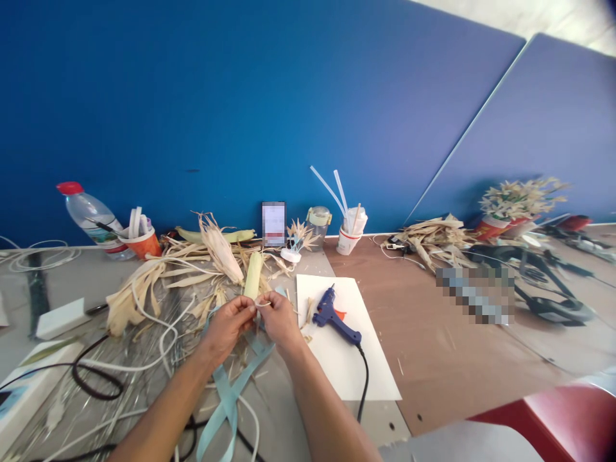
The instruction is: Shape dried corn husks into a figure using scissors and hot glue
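Note:
My left hand [228, 327] and my right hand [279, 319] meet fingertip to fingertip over the table, both pinched closed. A thin pale strip [263, 304] shows at my right fingertips. What my left fingers grip is too small and covered to make out. Just beyond them lies a pale green-yellow piece of corn husk [253, 273]. Light blue ribbon [226, 401] hangs in loops beneath my hands and wrists. To the right, a blue glue gun [337, 317] rests on a white sheet [370, 369], apart from my hand.
Dried corn husks [221, 247] spread behind my hands. A phone [274, 224] stands against the blue partition. Cups, a bottle [91, 215] and a small husk flower [299, 236] line the back. Cables [158, 346] and a power strip [33, 385] crowd the left; headphones [553, 289] lie right.

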Demonstrator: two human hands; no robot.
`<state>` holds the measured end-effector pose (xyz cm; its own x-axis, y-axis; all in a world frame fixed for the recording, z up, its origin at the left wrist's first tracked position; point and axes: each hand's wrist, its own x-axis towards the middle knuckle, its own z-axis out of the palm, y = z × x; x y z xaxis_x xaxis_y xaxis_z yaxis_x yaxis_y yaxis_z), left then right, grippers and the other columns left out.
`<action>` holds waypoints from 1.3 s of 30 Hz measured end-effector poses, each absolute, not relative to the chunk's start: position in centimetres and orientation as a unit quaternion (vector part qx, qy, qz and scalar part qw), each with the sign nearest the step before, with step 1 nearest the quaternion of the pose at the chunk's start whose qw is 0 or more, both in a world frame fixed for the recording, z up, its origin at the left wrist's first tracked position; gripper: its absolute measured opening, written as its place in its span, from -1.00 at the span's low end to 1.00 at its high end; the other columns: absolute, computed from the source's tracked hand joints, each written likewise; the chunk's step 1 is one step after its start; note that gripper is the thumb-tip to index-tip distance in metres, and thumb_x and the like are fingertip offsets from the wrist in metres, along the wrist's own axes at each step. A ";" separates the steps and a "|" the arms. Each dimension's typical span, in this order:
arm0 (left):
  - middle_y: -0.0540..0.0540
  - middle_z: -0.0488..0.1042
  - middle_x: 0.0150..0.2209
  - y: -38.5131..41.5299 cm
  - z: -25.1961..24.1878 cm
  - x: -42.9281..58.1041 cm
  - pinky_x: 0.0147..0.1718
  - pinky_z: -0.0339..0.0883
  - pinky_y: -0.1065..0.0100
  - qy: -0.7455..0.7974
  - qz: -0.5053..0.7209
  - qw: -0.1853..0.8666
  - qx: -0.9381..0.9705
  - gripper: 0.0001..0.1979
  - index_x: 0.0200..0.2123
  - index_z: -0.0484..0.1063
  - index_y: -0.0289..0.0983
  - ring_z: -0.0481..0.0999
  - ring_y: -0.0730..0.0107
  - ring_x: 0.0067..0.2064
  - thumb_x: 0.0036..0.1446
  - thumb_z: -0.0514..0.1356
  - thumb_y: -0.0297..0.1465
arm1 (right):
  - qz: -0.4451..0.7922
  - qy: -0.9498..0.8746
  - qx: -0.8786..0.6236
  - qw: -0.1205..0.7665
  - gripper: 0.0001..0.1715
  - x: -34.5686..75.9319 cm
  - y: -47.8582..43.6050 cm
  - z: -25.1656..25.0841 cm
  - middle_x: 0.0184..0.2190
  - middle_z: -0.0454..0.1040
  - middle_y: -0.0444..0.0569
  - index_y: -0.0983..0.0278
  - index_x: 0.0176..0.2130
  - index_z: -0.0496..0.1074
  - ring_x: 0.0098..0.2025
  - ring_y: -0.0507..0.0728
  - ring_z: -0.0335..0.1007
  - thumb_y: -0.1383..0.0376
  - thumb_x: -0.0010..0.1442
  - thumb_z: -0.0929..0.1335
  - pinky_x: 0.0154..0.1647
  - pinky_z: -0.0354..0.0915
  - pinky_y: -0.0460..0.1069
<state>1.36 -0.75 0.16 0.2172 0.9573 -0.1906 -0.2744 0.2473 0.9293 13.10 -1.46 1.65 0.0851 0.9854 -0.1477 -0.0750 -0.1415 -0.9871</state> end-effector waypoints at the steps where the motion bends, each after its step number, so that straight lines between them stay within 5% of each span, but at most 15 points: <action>1: 0.08 0.30 -0.58 -0.7 0.1 1.4 -0.57 0.09 0.50 0.427 0.464 0.662 0.404 -0.81 -0.49 0.37 -0.31 0.20 0.59 -0.56 -0.14 0.32 -0.36 | 0.531 -0.417 -0.539 0.503 -0.87 13.1 -1.5 1.6 -0.73 0.16 -0.26 0.29 -0.54 0.31 -0.66 -0.07 0.00 0.28 -0.05 0.27 -0.64 -0.03 -0.14; 15: 0.10 0.26 -0.57 -0.7 0.2 1.1 -0.51 0.08 0.48 0.399 0.472 0.645 0.449 -0.87 -0.51 0.33 -0.28 0.18 0.60 -0.55 -0.02 0.24 -0.41 | 0.649 -0.239 -0.397 0.604 -0.75 13.8 -0.4 0.9 -0.74 0.21 -0.25 0.35 -0.55 0.40 -0.72 -0.11 0.01 0.18 -0.12 0.38 -0.66 -0.08 -0.15; 23: 0.02 0.41 -0.42 -0.2 0.6 0.2 -0.50 0.18 0.49 0.311 0.525 0.715 0.342 -0.90 -0.48 0.35 -0.30 0.20 0.67 -0.57 -0.04 0.26 -0.48 | 0.539 -0.179 -0.459 0.684 -0.72 15.3 0.6 0.7 -0.58 0.29 -0.20 0.30 -0.41 0.40 -0.66 -0.08 0.05 0.14 -0.04 0.30 -0.59 0.07 -0.11; 26: -0.02 0.48 -0.33 0.5 0.5 -0.6 -0.49 0.22 0.49 0.287 0.574 0.713 0.281 -0.90 -0.46 0.37 -0.29 0.21 0.68 -0.57 -0.06 0.26 -0.51 | 0.439 -0.324 -0.570 0.614 -0.73 15.7 0.4 0.8 -0.53 0.34 -0.16 0.29 -0.28 0.41 -0.58 -0.01 0.16 0.23 0.02 0.25 -0.48 0.14 -0.09; 29: -0.02 0.49 -0.30 1.0 0.3 -1.3 -0.51 0.23 0.51 0.268 0.601 0.710 0.251 -0.89 -0.47 0.36 -0.29 0.21 0.70 -0.57 -0.07 0.27 -0.53 | 0.291 -0.529 -0.665 0.439 -0.76 15.8 -0.4 1.1 -0.35 0.44 -0.05 0.26 -0.29 0.46 -0.34 0.09 0.30 0.33 0.05 0.24 -0.28 0.15 -0.03; 33: -0.06 0.50 -0.27 0.9 0.2 -1.2 -0.51 0.24 0.50 0.273 0.591 0.714 0.256 -0.88 -0.46 0.35 -0.30 0.22 0.69 -0.57 -0.06 0.26 -0.53 | 0.124 -0.665 -0.702 0.222 -0.75 15.5 -1.5 1.2 -0.27 0.46 0.03 0.19 -0.26 0.48 -0.13 0.22 0.24 0.35 0.06 0.26 -0.18 0.04 0.06; 39: -0.13 0.52 -0.23 0.1 0.8 -0.4 -0.55 0.21 0.52 0.316 0.535 0.726 0.296 -0.86 -0.46 0.31 -0.32 0.16 0.73 -0.62 -0.06 0.26 -0.53 | 0.083 -0.704 -0.692 0.135 -0.71 15.5 -1.8 0.9 -0.25 0.44 0.07 0.22 -0.21 0.42 -0.13 0.24 0.21 0.43 0.05 0.24 -0.18 -0.04 0.09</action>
